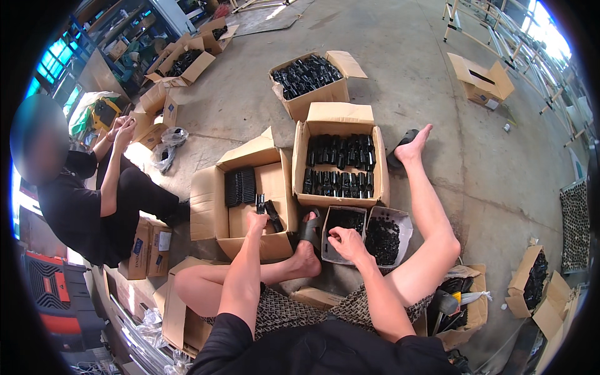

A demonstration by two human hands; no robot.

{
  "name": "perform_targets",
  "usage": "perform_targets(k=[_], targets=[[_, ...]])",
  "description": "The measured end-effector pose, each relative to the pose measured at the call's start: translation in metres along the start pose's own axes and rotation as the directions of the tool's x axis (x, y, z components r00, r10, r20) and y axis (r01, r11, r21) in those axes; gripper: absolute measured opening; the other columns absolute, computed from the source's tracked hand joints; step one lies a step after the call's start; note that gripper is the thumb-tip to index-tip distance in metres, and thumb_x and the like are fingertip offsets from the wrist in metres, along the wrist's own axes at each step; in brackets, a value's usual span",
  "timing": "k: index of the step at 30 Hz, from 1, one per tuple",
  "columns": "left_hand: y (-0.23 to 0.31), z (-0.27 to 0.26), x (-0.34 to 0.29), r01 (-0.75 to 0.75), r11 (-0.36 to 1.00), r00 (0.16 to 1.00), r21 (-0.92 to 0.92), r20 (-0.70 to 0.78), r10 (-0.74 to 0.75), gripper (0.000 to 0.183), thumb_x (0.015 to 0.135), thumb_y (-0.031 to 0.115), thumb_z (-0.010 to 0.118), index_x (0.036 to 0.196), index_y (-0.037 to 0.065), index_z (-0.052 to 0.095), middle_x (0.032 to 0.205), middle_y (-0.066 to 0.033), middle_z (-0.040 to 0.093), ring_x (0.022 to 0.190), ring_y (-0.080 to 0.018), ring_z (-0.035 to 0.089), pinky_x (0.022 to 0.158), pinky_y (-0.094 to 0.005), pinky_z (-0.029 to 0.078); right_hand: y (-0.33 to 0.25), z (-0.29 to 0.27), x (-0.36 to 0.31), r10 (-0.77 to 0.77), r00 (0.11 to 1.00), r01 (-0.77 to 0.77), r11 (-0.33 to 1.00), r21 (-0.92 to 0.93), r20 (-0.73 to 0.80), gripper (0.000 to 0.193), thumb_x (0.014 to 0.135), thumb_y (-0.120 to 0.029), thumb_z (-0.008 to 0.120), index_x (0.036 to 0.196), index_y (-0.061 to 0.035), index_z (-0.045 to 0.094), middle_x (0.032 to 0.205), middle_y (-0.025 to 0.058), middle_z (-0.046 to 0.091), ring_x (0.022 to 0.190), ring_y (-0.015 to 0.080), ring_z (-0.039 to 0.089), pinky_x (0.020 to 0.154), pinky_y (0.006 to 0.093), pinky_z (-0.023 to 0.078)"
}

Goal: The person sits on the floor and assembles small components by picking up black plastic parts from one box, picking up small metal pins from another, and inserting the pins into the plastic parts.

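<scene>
My left hand [255, 220] is closed round a black plastic fitting [260, 201] inside an open cardboard box [230, 157]. Beside it another black fitting [273, 216] lies on the box bottom, and a neat stack of black parts [240, 187] fills the box's left side. Over a shallow tray [325, 250] of small black pieces [345, 219], my right hand [348, 244] is closed with its fingertips together; whatever they hold is too small to make out. A second white tray [405, 237] of tiny black pieces [382, 240] stands to its right.
Ahead stands a carton [382, 162] with two rows of black fittings; a fuller carton [322, 100] lies beyond it. A seated person [81, 194] works at the left. Metal frames [500, 37] stand at the far right. A box of tools [475, 312] is near my right knee.
</scene>
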State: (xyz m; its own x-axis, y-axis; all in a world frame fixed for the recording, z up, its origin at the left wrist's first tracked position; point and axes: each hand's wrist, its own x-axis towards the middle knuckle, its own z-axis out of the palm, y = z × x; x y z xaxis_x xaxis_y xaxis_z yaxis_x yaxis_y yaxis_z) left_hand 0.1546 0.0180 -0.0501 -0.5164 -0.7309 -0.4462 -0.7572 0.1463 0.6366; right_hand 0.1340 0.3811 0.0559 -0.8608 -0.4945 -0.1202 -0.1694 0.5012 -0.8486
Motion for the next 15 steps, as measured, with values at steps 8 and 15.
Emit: perform_targets(k=[8, 15], targets=[[0.04, -0.052, -0.062, -0.119, 0.913, 0.965, -0.391, 0.172, 0.199, 0.019, 0.077, 0.0, 0.069, 0.094, 0.0, 0.061, 0.075, -0.0071, 0.066, 0.057, -0.0123, 0.062, 0.044, -0.0263, 0.045, -0.014, 0.035, 0.026, 0.091, 0.991, -0.128, 0.863, 0.489, 0.1, 0.033, 0.092, -0.023, 0.068, 0.115, 0.0, 0.067, 0.096, 0.0141, 0.074, 0.086, 0.0219, 0.072, 0.075, 0.0339, 0.056], [0.088, -0.058, -0.185, -0.269, 0.819, 0.898, -0.506, 0.176, 0.403, 0.031, 0.08, 0.007, 0.079, 0.103, 0.003, 0.058, 0.073, -0.0029, 0.066, 0.06, -0.0092, 0.062, 0.051, -0.0221, 0.046, -0.067, 0.069, 0.027, -0.03, 0.95, -0.248, 0.53, 0.811, 0.311, 0.026, 0.1, -0.016, 0.057, 0.121, -0.0006, 0.06, 0.098, 0.0076, 0.071, 0.076, 0.0147, 0.068, 0.067, 0.0281, 0.054]])
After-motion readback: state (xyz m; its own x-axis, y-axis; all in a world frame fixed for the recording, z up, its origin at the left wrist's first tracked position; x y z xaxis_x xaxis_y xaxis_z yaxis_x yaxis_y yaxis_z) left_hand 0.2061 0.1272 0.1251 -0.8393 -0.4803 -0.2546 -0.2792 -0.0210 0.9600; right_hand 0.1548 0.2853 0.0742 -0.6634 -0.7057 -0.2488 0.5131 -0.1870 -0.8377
